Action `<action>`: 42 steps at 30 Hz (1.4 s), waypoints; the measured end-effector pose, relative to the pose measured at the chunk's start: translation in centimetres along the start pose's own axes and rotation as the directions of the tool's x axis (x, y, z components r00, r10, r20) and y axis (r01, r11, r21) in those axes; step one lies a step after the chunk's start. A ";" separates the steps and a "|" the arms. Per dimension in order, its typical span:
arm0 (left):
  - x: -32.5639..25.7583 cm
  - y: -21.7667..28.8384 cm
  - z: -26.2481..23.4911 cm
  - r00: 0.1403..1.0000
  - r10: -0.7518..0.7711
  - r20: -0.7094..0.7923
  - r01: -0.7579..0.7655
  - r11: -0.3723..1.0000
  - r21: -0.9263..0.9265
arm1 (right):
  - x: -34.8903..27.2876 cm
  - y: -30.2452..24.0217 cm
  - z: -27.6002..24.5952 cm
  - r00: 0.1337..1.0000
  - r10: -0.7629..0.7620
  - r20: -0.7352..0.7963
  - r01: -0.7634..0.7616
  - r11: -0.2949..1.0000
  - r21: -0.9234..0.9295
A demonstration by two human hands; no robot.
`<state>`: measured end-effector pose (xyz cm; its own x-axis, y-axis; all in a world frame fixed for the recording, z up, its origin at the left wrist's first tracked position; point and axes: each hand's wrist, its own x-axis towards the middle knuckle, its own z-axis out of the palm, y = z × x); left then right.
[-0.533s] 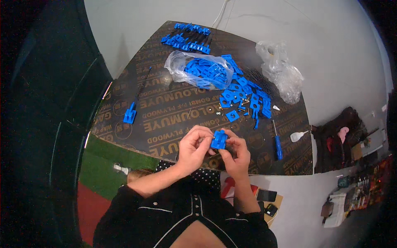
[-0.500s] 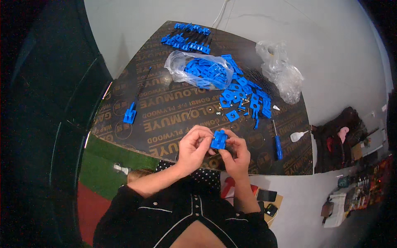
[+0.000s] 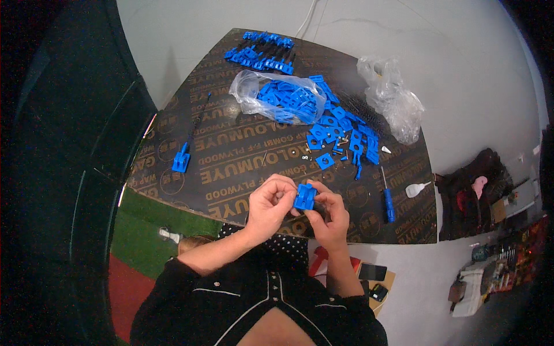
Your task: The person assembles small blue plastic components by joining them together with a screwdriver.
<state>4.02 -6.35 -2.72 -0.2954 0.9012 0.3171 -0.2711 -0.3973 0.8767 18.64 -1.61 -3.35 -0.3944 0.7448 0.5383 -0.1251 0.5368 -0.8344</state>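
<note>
Above the table's near edge, my two hands meet at a small blue plastic bracket (image 3: 304, 197). My right hand (image 3: 329, 216) pinches its right side between thumb and fingers. At its left side the fingers of my left hand (image 3: 270, 205) are pressed together; whatever lies between those fingertips is too small to make out. Farther off lie loose blue plastic plates (image 3: 325, 161) with round holes, with small screws (image 3: 340, 141) scattered among them. To the left rests a blue bracket with a black strip (image 3: 181, 160).
A clear bag of blue parts (image 3: 288, 101) lies mid-table, and a group of blue pieces with black strips (image 3: 262, 53) at the far edge. To the right are a blue screwdriver (image 3: 388, 202), a white bottle (image 3: 414, 190) and a crumpled clear bag (image 3: 395, 104).
Almost nothing differs. The blue bracket has shifted very slightly, and both hands keep their places around it.
</note>
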 end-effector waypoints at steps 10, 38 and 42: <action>0.1 -0.1 -0.2 0.996 -0.092 0.019 0.094 0.984 -0.153 | 0.0 0.2 -0.1 1.000 -0.031 0.001 0.031 0.999 -0.026; 1.5 -0.1 -1.6 0.784 -0.441 0.437 0.620 0.596 -0.511 | 0.5 -0.3 -0.4 0.995 -0.104 0.004 0.104 0.994 0.013; 1.6 0.2 -1.3 0.779 -0.459 0.427 0.625 0.615 -0.481 | 0.7 -0.3 -0.7 0.993 -0.113 0.025 0.114 0.992 -0.054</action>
<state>2.25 -5.24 -2.49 0.2851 0.9585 -0.0013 -0.7917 0.2363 0.5633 19.04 -1.03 -2.65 -0.4002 0.6695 0.6258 -0.1197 0.6388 -0.7600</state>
